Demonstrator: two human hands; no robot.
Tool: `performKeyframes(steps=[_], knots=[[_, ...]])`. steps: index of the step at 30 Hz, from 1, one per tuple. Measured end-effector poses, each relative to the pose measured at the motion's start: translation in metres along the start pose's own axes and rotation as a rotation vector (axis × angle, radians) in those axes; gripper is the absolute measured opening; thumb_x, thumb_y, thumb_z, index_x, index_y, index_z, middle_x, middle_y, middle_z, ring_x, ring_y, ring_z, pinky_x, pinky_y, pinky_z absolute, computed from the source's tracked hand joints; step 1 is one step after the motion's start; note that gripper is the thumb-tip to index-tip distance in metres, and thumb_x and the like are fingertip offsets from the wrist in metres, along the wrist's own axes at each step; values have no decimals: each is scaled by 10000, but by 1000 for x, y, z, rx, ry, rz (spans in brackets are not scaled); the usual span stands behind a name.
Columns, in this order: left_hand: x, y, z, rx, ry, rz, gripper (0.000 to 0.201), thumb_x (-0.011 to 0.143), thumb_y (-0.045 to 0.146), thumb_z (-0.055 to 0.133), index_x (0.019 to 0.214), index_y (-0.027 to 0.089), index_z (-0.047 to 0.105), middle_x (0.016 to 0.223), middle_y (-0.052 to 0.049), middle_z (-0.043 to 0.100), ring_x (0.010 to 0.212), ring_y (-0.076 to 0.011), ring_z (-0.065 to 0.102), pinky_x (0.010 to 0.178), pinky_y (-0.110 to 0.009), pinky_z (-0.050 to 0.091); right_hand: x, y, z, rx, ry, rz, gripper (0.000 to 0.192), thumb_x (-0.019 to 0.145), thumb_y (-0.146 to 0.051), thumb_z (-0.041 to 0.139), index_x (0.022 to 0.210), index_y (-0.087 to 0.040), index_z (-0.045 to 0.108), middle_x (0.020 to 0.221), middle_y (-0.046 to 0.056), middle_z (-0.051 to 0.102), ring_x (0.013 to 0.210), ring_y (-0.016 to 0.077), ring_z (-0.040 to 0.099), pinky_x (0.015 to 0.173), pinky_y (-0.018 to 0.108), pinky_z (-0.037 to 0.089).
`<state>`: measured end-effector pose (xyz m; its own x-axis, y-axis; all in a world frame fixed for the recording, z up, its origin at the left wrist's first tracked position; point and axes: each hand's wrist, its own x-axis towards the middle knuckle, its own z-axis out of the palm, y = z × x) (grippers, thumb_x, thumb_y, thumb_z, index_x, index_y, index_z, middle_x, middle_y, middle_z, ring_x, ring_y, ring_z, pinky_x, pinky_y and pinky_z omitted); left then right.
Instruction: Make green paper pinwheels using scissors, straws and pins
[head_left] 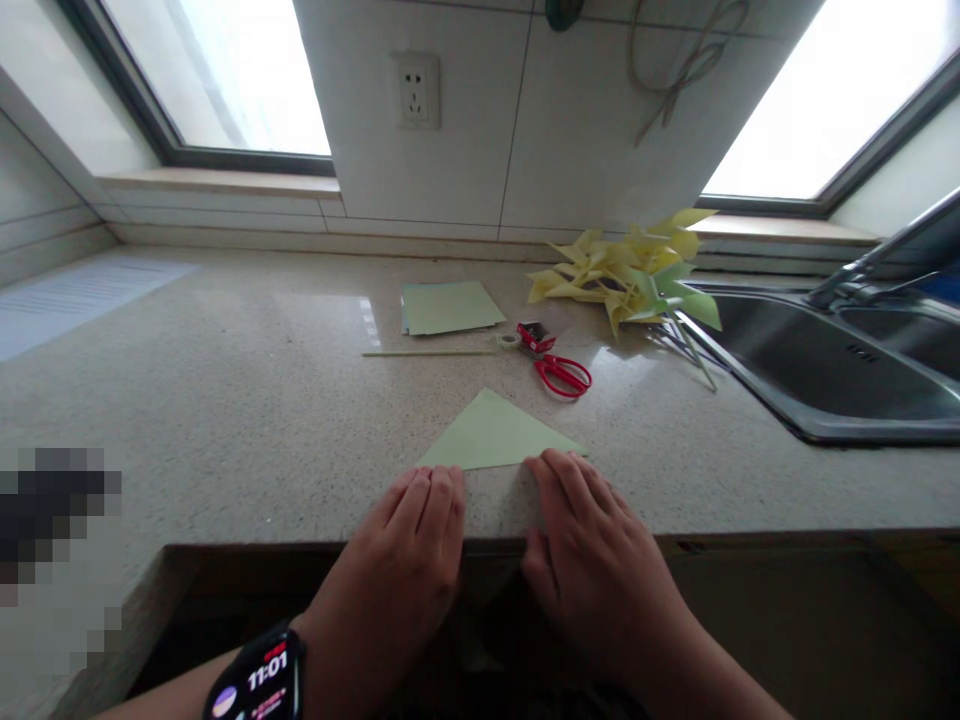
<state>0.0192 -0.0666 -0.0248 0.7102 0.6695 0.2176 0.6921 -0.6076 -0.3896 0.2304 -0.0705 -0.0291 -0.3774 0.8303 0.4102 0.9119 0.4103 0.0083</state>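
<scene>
Left hand (409, 535), right hand (589, 535) both down | fingers flat, unclenched on folded green paper (491, 435) | uneven pressure could skew it!

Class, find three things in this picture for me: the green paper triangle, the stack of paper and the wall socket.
Green paper triangle (496, 435): head view, middle of its upper face.
Stack of paper (454, 307): head view, on its top sheet.
Wall socket (417, 91): head view, centre of its faceplate.
</scene>
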Motion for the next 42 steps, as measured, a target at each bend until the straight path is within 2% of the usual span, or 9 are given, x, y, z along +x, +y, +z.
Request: performKeyframes(steps=[6, 13, 16, 25, 30, 33, 37, 40, 42], knots=[[1, 1, -2, -13, 19, -23, 536, 822, 115, 611, 1318, -87, 571, 1226, -284, 646, 1078, -358, 633, 931, -487, 584, -10, 27, -5, -73, -45, 61, 437, 917, -250, 411, 1266, -29, 553, 1250, 219, 599, 1170, 343, 576, 985, 522, 551], [-3, -2, -13, -74, -3, -202, 399, 783, 125, 624, 1146, -25, 693, 1013, -224, 686, 892, -329, 658, 787, -486, 623, -12, 24, -5, -34, -47, 123, 403, 928, -245, 416, 1268, -67, 539, 1242, 192, 587, 1172, 328, 562, 1015, 520, 521], [-5, -4, -16, -55, -24, -219, 381, 780, 117, 617, 1125, -16, 708, 986, -220, 690, 849, -319, 657, 745, -478, 621, -13, 23, -5, -21, -50, 140, 388, 934, -254, 426, 1268, -88, 533, 1245, 180, 585, 1184, 327, 552, 1026, 525, 506], [-6, -8, -16, -9, -29, -183, 389, 797, 175, 619, 1138, 14, 715, 988, -194, 705, 855, -300, 640, 769, -462, 596, -14, 34, -7, -47, -68, 185, 374, 956, -337, 461, 1243, -116, 553, 1236, 167, 600, 1231, 361, 508, 1023, 546, 477], [-8, -14, -16, -78, -22, -154, 382, 786, 148, 635, 1146, 35, 701, 985, -167, 696, 865, -298, 633, 748, -454, 593, -13, 27, -9, -70, 5, 201, 437, 963, -392, 494, 1267, -88, 570, 1236, 182, 614, 1229, 384, 499, 1012, 556, 450], [-12, -16, -13, -103, 21, -79, 341, 787, 56, 610, 1117, 45, 694, 948, -141, 686, 839, -288, 629, 735, -450, 588, -13, 12, -8, 23, 64, 136, 476, 961, -339, 513, 1385, -123, 519, 1323, 143, 604, 1236, 343, 493, 1019, 506, 423], [-14, -15, -8, -187, 124, 71, 342, 811, -8, 535, 1126, 43, 660, 961, -136, 684, 851, -288, 626, 758, -447, 573, -13, -9, 2, 180, 66, -1, 562, 930, -349, 614, 1467, -258, 475, 1451, 26, 568, 1183, 284, 517, 1001, 455, 371], [-13, -13, -9, -314, 198, 121, 245, 859, 13, 522, 1056, 73, 656, 929, -119, 680, 828, -270, 612, 771, -439, 551, -13, -15, 12, 183, 80, -38, 610, 877, -343, 710, 1447, -275, 503, 1423, 7, 602, 1147, 289, 526, 991, 469, 330], [-12, -11, -13, -484, 226, 107, 142, 900, 89, 539, 970, 129, 656, 863, -82, 666, 774, -248, 597, 723, -407, 531, -14, -14, 15, 209, 110, -42, 524, 882, -316, 722, 1379, -257, 567, 1344, 12, 655, 1133, 286, 530, 994, 461, 325]])
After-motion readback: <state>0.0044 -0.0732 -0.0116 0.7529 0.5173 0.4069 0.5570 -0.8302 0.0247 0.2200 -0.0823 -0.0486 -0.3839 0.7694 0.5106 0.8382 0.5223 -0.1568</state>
